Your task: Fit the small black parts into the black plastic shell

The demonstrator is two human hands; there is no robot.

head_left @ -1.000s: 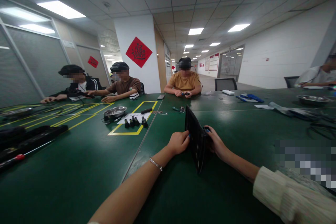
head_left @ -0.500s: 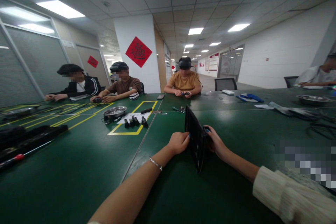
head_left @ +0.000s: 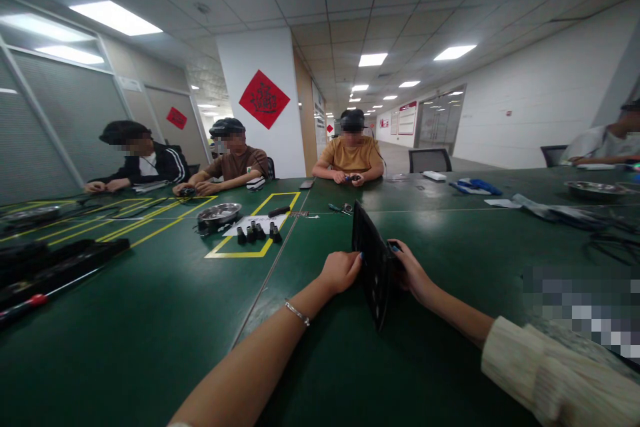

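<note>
A flat black panel (head_left: 373, 270) stands on edge above the green table, turned nearly side-on to me. My left hand (head_left: 341, 271), with a silver bangle at the wrist, is closed on the panel's left face, thumb pressed near its middle. On the other side my right hand (head_left: 407, 267) grips a small dark part that juts from the panel's back. The panel hides most of that part and some of the right fingers. Both thumbnails look blue.
Several black cylindrical parts (head_left: 257, 232) stand on white paper inside a yellow tape outline. Beside them are a metal bowl (head_left: 219, 215) and, beyond the panel, pliers (head_left: 340, 209). At left lie a black tray (head_left: 65, 267) and a red-handled screwdriver (head_left: 37, 300). Several people sit around the table.
My hands and the black panel stay practically still. At the far left, a seated person's head has shifted slightly to the left.
</note>
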